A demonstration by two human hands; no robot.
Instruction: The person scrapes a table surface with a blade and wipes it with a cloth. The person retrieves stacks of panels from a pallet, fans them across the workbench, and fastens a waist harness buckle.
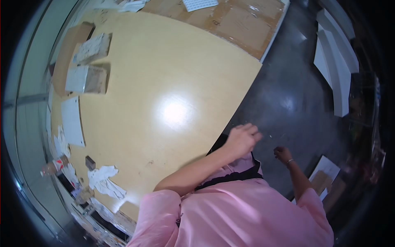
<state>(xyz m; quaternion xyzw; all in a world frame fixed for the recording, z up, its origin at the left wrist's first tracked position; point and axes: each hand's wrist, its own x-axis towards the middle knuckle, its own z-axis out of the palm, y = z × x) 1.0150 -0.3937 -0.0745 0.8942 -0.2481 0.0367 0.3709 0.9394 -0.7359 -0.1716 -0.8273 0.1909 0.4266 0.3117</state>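
My left hand hangs in front of my body, just beyond the edge of the light wooden table. Its fingers are curled in, and nothing shows in them. Lower and further right, my right hand is over the dark floor. That hand is loosely closed too, with no object visible in it. Neither hand touches the table. The palms are turned out of sight.
Two wrapped blocks and a white panel lie along the table's far left. White gloves and a bottle are lower left. A taped cardboard sheet adjoins at the top. White angled boards stand on the floor.
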